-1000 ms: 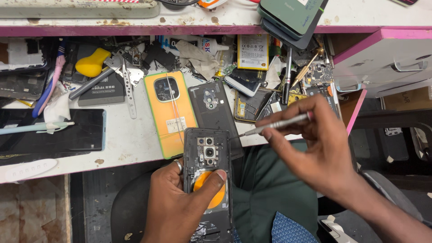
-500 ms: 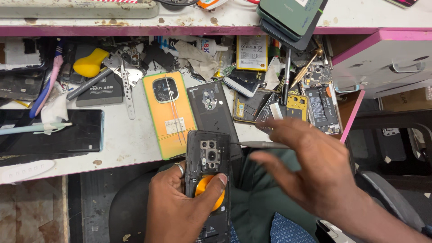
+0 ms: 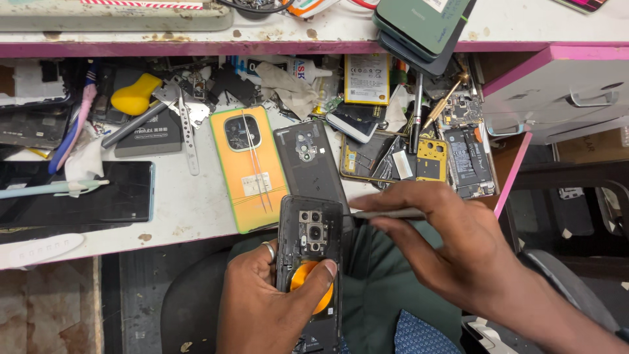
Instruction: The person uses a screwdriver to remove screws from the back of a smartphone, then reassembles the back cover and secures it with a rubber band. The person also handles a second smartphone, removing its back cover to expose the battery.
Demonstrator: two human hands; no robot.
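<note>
The left hand (image 3: 262, 308) comes up from six o'clock and grips an opened phone (image 3: 310, 262) with its back cover off, the camera modules bare near its top end. The fingers wrap the phone's left edge, a ring on one of them, while the thumb presses on an orange suction disc (image 3: 308, 285) stuck to the lower half of the phone. The phone is held upright in the view, just off the near edge of the bench (image 3: 183, 203), above the person's dark green lap.

The right hand (image 3: 452, 252) enters from four o'clock, its fingers pinched around a thin metal tool (image 3: 383, 214) that lies almost level, its tip pointing toward nine o'clock and meeting the phone's right edge near the top (whether it has slipped under the frame I cannot tell).

At twelve o'clock from the held phone an orange back cover (image 3: 249, 167) lies flat on the bench with tweezers (image 3: 257, 164) resting across it, and just beside it at one o'clock a dark back cover (image 3: 311, 164). Further toward two o'clock sit loose boards and a yellow frame piece (image 3: 432, 160). At ten o'clock lie a dark phone with a cracked screen (image 3: 85, 196) and a yellow-handled tool (image 3: 134, 95).
</note>
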